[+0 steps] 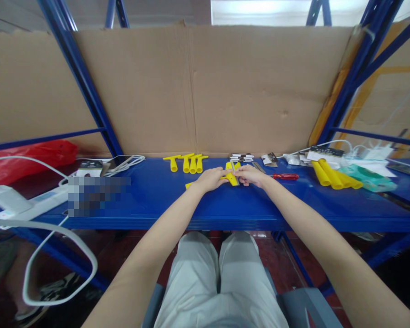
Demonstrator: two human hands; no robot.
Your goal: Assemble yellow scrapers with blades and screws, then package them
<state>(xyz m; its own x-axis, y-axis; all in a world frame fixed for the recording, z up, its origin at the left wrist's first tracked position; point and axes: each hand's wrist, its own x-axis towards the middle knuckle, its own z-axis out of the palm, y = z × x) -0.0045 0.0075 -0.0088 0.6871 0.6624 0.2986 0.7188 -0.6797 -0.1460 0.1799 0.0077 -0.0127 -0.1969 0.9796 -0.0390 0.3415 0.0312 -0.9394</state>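
Note:
Over the blue table (177, 200), my left hand (212, 178) is closed around a yellow T-shaped scraper (231, 176), whose handle end (188, 185) sticks out to the left. My right hand (248, 175) is beside its head, with the fingers pinched on a thin silver blade-like strip (233, 168) lying against the yellow head. Just behind my hands lies a stack of small black-and-white packs (242, 157). Close to my right wrist is a screwdriver with a red handle (285, 176). Fine detail between my fingers is too small to make out.
Several yellow T-shaped scrapers (192, 164) stand in a row at the back. On the right are yellow tubes (331, 175), a green plastic bag (369, 177) and cables. A white power strip (37, 202) and a red bag (37, 159) are left. Cardboard (225, 91) walls the back.

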